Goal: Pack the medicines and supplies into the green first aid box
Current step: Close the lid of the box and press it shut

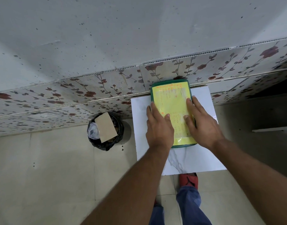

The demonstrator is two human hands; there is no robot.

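A: Head view. Green first aid box (170, 86) sits lid-down-shut on the white marble-look table (185, 161), far edge of the box against the flowered wall panel (90, 95). Yellow printed sheet (172, 101) covers the lid.

B: Hands?

A: Left hand (159, 127) flat on the box's left side, right hand (203, 125) flat on its right side. Both spread wide, palms down, fingers extended, gripping nothing, just pressing the lid.

B: Any medicines or supplies outside the box?

A: None visible on the table. Contents hidden, so can't confirm what's inside. My read: closing step, packing looks done.

B: How to do it well?

A: Push evenly on both sides so the lid seats square, then check the latch; can't see one from here. Keep the box from sliding toward the table's near edge.

B: Anything else near the box?

A: Black-lined bin (105, 132) left of the table, cardboard piece (105, 127) sticking out. Well apart.
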